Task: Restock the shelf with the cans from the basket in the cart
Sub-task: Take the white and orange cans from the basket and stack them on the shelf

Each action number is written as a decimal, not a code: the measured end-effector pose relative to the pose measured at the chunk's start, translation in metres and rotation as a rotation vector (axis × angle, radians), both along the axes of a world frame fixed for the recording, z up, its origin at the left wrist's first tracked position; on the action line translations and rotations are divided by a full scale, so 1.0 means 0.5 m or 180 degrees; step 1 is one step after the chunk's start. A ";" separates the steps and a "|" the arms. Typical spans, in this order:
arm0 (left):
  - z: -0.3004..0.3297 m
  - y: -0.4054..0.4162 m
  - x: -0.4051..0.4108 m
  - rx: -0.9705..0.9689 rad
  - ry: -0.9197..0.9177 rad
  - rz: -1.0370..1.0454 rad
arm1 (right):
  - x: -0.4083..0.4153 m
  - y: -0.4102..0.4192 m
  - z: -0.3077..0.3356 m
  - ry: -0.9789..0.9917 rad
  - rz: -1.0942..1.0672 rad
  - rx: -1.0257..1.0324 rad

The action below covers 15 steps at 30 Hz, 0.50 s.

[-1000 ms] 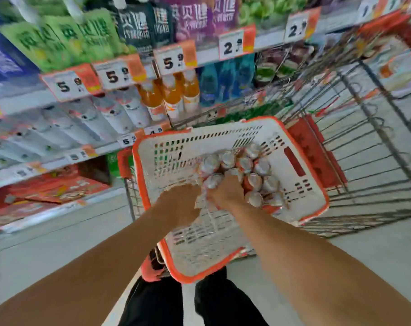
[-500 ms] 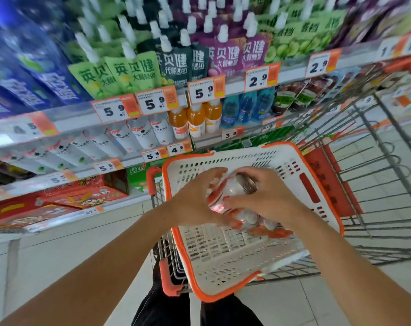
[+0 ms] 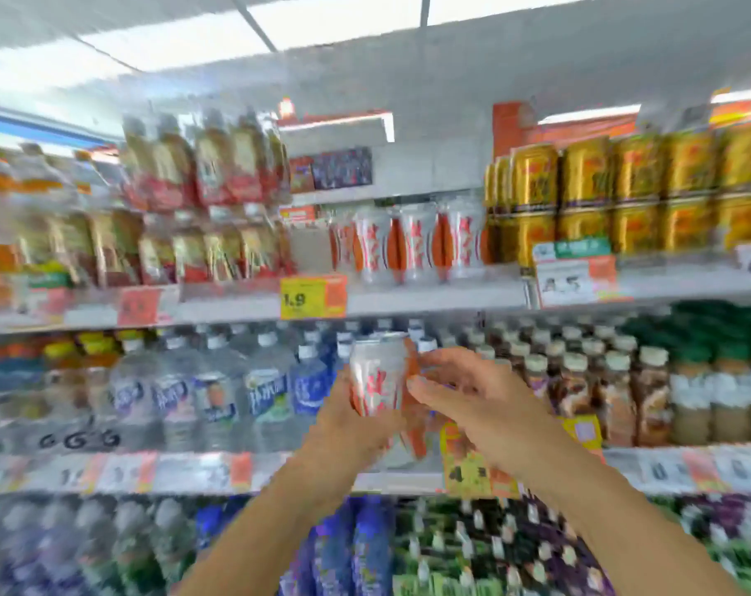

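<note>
My left hand (image 3: 356, 423) grips a white-and-orange can (image 3: 378, 372) upright at chest height in front of the shelves. My right hand (image 3: 464, 393) is close beside it, fingers curled round a second can (image 3: 416, 436) of which only orange strips show. A row of matching white-and-orange cans (image 3: 408, 243) stands on the upper shelf (image 3: 429, 298), above and slightly right of my hands, next to a yellow 1.9 price tag (image 3: 313, 296). A gap (image 3: 309, 247) lies left of that row. Basket and cart are out of view.
Gold cans (image 3: 623, 195) fill the upper shelf to the right, bagged bottles (image 3: 201, 217) to the left. Water bottles (image 3: 236, 389) and brown drink bottles (image 3: 580, 393) crowd the shelf behind my hands. The picture is blurred by motion.
My head has swung up from the basket to the shelves. Both hands have lifted the cans out of the basket and raised them in front of the shelf.
</note>
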<state>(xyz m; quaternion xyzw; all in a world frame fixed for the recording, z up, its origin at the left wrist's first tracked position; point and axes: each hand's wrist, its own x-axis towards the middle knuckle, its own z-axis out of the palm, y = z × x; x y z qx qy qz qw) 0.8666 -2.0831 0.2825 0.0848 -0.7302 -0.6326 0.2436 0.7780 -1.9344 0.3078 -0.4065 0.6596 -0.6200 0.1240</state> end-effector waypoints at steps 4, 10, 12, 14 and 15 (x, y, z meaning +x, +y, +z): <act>0.209 -0.102 -0.014 -0.0268 0.0529 0.0594 | -0.013 -0.105 0.143 0.0215 0.0166 -0.0199; 0.379 -0.218 -0.084 -0.0607 0.0461 0.0991 | -0.071 -0.186 0.234 0.0476 -0.0159 0.0074; 0.397 -0.250 -0.119 -0.0638 0.0337 0.0986 | -0.088 -0.207 0.252 0.0553 -0.0273 0.0089; 0.396 -0.285 -0.163 -0.0680 0.0275 0.1040 | -0.105 -0.230 0.264 0.0601 -0.0355 0.0191; 0.394 -0.293 -0.180 -0.0728 0.0231 0.1103 | -0.112 -0.239 0.267 0.0635 -0.0380 0.0240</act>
